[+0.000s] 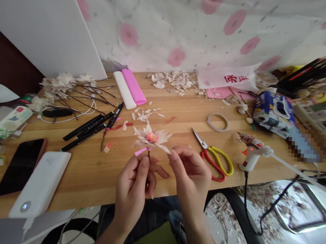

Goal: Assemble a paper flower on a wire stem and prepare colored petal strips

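Note:
Over the table's front edge, a handmade flower [152, 136] with pale pointed petals and a pink-yellow centre stands upright. My left hand [135, 182] is closed round its dark stem [149, 154], thumb and index finger pinching it just beneath the bloom. A pink strip [141, 151] juts out to the left at the flower's base. On the right side, my right hand [191, 174] pinches the tip of a petal [163, 148] between thumb and index finger. Nearest to this hand lie scissors [214, 157] with one red and one yellow handle.
A glue gun [251, 152] stands at right with its cord hanging down. A tape roll [217, 122], loose petals [176, 82], paper rolls [130, 88] and black markers [90, 127] lie on the table [179, 115]. Finished flowers [63, 84], a phone [21, 167] and a power bank [42, 183] are left.

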Demonstrator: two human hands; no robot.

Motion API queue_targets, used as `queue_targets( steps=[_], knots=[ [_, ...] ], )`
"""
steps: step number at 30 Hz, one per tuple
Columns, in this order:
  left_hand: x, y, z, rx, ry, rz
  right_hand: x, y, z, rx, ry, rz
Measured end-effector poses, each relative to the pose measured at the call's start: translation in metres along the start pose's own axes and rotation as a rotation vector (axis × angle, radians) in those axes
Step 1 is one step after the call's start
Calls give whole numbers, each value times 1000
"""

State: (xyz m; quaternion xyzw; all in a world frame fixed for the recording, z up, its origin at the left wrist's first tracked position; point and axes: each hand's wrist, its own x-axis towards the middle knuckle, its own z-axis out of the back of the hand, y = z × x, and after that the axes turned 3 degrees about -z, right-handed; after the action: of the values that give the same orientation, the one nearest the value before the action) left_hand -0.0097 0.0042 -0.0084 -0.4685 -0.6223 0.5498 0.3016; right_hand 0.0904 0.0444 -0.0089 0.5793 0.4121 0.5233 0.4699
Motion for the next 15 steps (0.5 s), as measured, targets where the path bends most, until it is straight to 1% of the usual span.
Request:
queue_targets(
  steps=[4, 6, 10, 15],
  knots=[
    [0, 4, 2, 92, -36, -116, -7, 6, 0, -101, 41, 141],
    [-1, 6, 3, 123, -48, -155, -9, 6, -1, -132, 60, 166],
    [-3, 7, 4, 154, -40, -185, -8, 4, -5, -103, 29, 104],
    [-6, 6, 2, 77, 47, -115, -4, 3, -4, -30, 39, 51]
  ],
)
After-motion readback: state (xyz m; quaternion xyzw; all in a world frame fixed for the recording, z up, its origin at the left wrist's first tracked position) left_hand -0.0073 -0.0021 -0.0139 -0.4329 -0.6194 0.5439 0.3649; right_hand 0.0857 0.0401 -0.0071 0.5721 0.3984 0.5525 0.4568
